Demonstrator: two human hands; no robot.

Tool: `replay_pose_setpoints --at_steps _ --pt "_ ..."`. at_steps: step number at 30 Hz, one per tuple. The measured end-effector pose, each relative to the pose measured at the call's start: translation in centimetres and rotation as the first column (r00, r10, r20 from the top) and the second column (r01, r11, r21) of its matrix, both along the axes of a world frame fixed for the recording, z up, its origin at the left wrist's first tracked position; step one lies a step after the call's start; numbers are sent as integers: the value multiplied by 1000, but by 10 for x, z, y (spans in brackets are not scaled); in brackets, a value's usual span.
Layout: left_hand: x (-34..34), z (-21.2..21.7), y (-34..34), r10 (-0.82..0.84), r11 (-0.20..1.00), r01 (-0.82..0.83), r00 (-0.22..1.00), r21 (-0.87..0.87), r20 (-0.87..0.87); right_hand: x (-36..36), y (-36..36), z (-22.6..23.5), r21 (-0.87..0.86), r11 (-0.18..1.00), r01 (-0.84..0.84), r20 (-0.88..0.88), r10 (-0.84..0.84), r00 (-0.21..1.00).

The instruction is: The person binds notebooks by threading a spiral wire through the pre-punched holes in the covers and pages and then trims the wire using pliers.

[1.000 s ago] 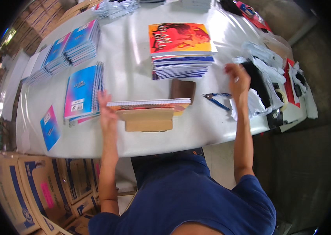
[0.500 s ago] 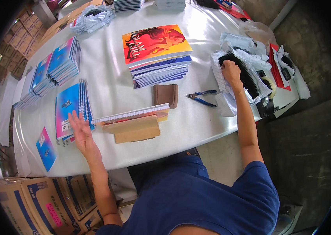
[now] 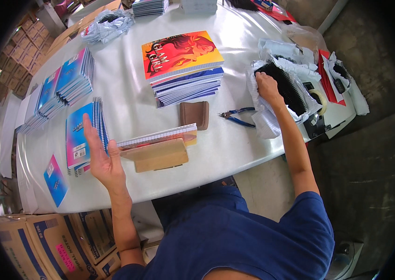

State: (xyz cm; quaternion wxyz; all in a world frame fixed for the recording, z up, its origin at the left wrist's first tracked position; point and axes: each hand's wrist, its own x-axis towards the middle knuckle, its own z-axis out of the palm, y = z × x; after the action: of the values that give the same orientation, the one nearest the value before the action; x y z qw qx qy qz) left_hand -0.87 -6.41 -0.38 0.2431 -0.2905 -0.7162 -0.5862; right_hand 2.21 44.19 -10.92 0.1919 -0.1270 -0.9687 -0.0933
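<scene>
My left hand (image 3: 104, 161) is raised with its fingers stretched out, holding nothing. It is beside the blue-and-pink spiral notebooks (image 3: 79, 133). To its right, a stack of loose notebook sheets with a hole-punched edge (image 3: 160, 135) leans against a bent cardboard stand (image 3: 162, 156). At the right, my right hand (image 3: 268, 88) has its bunched fingers on the near-left edge of a bundle of black plastic binding coils (image 3: 288, 91), which lies in an opened white wrapper (image 3: 265, 122). The exact coil under the fingertips is hidden. Blue-handled pliers (image 3: 239, 116) lie left of the wrapper.
A tall pile of red-and-yellow-covered notebooks (image 3: 183, 56) stands mid-table, behind a brown block (image 3: 194, 115). More blue notebooks (image 3: 73, 74) are stacked at the left. A tape roll (image 3: 320, 101) sits at the right edge. Cartons (image 3: 55, 238) stand below the table's left front.
My left hand has turned edge-on and drawn slightly back from the blue notebooks, thumb now apart. My right hand stays at the black coils, with only a small shift.
</scene>
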Motion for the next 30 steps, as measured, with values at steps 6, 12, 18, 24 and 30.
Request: replay_pose_setpoints --at_steps 6,12,18,24,30 --pt "5 7 -4 50 995 -54 997 -87 -54 8 14 35 -180 967 183 -134 -208 969" --pt "5 12 7 60 970 -84 992 -228 -108 14 14 51 -171 984 51 -239 -92 967" --pt "12 22 47 -71 806 -52 980 -589 -184 21 -21 85 -155 979 -130 -332 73 941" --pt "14 8 80 -89 619 -98 977 -779 -194 46 -184 124 -734 419 -534 -388 387 836" --pt "14 2 80 -136 547 -38 982 -836 -133 53 -214 113 -868 212 -450 -320 454 832"
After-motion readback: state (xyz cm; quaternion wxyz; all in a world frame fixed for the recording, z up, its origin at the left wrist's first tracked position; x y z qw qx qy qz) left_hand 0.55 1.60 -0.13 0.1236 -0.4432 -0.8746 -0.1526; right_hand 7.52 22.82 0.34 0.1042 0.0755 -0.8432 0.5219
